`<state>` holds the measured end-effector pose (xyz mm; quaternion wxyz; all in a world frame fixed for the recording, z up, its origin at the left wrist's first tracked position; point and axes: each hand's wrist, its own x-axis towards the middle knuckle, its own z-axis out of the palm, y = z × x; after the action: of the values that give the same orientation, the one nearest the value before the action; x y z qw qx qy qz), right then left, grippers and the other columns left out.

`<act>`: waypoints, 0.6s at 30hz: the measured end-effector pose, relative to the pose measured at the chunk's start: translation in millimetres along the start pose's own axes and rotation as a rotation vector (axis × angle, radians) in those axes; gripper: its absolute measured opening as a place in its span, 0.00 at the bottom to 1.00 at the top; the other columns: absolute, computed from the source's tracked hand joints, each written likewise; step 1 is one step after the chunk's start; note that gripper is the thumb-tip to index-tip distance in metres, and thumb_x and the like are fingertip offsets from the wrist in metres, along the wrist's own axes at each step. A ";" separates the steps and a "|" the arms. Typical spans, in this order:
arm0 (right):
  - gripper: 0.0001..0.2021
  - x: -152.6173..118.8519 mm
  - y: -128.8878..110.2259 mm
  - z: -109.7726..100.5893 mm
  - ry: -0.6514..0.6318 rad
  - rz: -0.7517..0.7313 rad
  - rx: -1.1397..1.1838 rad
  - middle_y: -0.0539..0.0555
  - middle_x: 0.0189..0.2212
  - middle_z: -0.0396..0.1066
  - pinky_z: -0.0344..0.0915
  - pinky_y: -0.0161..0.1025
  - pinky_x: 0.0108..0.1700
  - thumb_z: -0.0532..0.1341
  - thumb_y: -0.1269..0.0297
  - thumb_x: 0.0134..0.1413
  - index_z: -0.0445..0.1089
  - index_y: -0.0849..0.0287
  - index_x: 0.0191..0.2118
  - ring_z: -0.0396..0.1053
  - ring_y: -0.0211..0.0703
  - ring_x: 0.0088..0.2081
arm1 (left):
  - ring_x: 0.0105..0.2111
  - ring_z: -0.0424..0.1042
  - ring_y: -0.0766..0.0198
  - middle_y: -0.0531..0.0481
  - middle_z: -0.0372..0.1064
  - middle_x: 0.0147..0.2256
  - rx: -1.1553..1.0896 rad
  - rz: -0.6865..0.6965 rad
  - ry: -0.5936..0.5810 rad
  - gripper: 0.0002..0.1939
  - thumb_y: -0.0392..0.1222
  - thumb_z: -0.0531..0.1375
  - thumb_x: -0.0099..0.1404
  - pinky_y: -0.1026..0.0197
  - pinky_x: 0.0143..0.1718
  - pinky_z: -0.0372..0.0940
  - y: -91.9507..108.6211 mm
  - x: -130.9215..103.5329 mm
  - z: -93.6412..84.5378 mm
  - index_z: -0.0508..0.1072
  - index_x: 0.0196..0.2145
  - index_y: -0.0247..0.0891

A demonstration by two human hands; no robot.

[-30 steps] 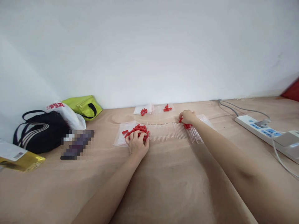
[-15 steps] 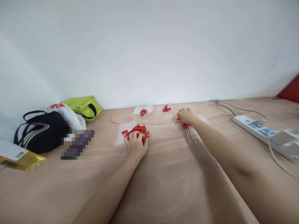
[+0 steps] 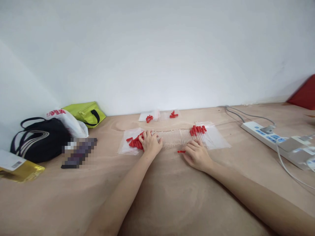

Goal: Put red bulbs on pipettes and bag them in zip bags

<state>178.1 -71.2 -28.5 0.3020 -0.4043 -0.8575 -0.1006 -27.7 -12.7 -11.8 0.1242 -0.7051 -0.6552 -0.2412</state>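
Observation:
My right hand (image 3: 197, 154) is closed in a pinch near the front of the row, with a small red cap (image 3: 181, 151) sticking out leftward from its fingertips. Over the left end of a row of thin clear sticks (image 3: 171, 138) lies my left hand (image 3: 151, 144), its fingers bent and the thumb apart from them. Just left of it, a pile of red caps (image 3: 135, 143) rests on a clear plastic bag (image 3: 123, 149), partly covered by the fingers. At the row's right end, several red caps (image 3: 198, 129) sit side by side at the sticks' far ends.
Near the wall, two small groups of red pieces (image 3: 149, 118) lie on clear bags. Another flat bag (image 3: 218, 139) is right of the row. A power strip (image 3: 267, 134) with cables stands at right. A black bag (image 3: 46, 141) and a lime-green bag (image 3: 85, 113) are at left.
My right hand has come back toward me and left from the row's far right side, uncovering the red caps there. My left hand has shifted right, off the pile onto the sticks.

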 end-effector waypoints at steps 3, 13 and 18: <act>0.06 -5.3 -7.7 -1.5 0.007 -0.032 0.037 0.52 0.26 0.68 0.50 0.42 0.40 0.52 0.71 0.50 0.65 0.58 0.28 0.61 0.42 0.34 | 0.45 0.56 0.46 0.39 0.62 0.43 0.027 -0.020 -0.031 0.10 0.46 0.58 0.52 0.43 0.44 0.47 6.3 7.3 5.8 0.73 0.28 0.37; 0.05 -3.8 -11.0 2.0 -0.005 -0.033 0.051 0.51 0.26 0.68 0.49 0.42 0.41 0.53 0.70 0.50 0.64 0.59 0.28 0.60 0.40 0.33 | 0.42 0.59 0.42 0.34 0.66 0.37 0.139 -0.132 -0.107 0.11 0.45 0.58 0.49 0.42 0.39 0.52 21.1 20.4 8.0 0.75 0.25 0.34; 0.05 -2.9 -11.1 3.0 -0.005 -0.022 0.057 0.51 0.25 0.68 0.49 0.42 0.40 0.53 0.68 0.51 0.64 0.59 0.27 0.60 0.41 0.33 | 0.43 0.59 0.39 0.32 0.66 0.38 0.099 -0.186 -0.172 0.11 0.44 0.58 0.48 0.41 0.38 0.53 20.4 24.9 7.7 0.74 0.26 0.33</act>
<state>169.8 -79.0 -31.8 0.3100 -0.3861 -0.8653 -0.0784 -5.7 10.3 -3.0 0.0794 -0.6521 -0.7372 -0.1578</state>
